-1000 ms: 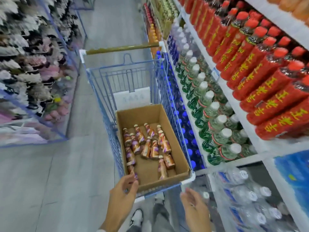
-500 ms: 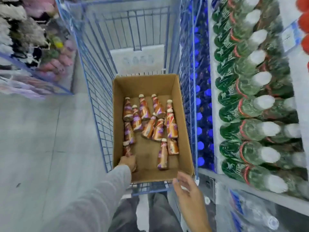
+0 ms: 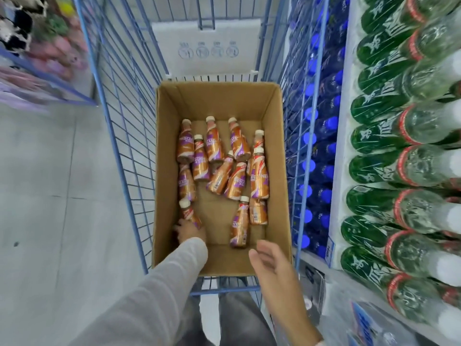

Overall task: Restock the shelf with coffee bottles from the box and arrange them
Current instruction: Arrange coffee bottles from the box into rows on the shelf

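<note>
Closest to you, your right hand (image 3: 275, 267) hovers over the near right edge of the cardboard box (image 3: 219, 98), its fingers (image 3: 270, 250) loose and slightly spread, holding nothing. Your left hand (image 3: 190, 232), with its grey sleeve (image 3: 149, 290) behind it, is down in the box's near left corner. Its fingers curl round the base of a coffee bottle (image 3: 190, 213) that lies with its pale cap pointing away from you. The other coffee bottles (image 3: 219, 168), orange and purple, lie flat on the box floor, scattered through the middle, several of them touching. The box sits inside a blue wire cart (image 3: 124, 121), and a white panel (image 3: 207, 46) printed with round symbols hangs on the cart's far wall. Left of the cart runs the pale grey tiled floor (image 3: 50, 196), and beyond it stands a blue-framed bin (image 3: 50, 71) of blurred pink and dark goods. On your right, the shelf (image 3: 341, 171) carries rows of green-labelled bottles (image 3: 374, 138) with white caps, and blue-capped bottles (image 3: 309, 138) show through the cart's mesh.
</note>
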{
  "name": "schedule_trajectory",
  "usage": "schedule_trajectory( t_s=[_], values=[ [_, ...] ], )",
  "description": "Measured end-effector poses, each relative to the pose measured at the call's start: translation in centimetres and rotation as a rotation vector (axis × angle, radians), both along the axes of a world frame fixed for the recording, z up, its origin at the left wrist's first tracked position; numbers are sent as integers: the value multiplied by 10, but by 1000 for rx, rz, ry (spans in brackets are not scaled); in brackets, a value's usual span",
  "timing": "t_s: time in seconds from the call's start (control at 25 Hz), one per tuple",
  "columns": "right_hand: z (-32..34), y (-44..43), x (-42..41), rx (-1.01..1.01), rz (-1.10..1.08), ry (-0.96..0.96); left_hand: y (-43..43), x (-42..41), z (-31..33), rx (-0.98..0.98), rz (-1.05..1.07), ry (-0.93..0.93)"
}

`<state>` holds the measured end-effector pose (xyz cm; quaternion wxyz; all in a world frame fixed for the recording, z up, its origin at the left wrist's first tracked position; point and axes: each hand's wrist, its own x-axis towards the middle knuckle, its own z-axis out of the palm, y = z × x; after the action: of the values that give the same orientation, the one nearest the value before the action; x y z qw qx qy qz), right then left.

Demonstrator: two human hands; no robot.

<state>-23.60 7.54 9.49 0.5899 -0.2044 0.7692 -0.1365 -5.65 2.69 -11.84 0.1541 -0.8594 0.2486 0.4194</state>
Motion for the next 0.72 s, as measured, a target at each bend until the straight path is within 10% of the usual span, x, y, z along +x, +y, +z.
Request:
schedule_trajectory(
  t_s=[0.24, 0.44, 0.72],
  values=[
    [-91, -45, 11, 176, 147, 103, -12, 31, 116, -393, -102, 355],
    [-276, -34, 20, 479, 140, 138, -10, 49, 189, -454, 257, 532],
    [-233, -31, 71, 399, 92, 282, 14, 64, 202, -501, 462, 579]
  ],
)
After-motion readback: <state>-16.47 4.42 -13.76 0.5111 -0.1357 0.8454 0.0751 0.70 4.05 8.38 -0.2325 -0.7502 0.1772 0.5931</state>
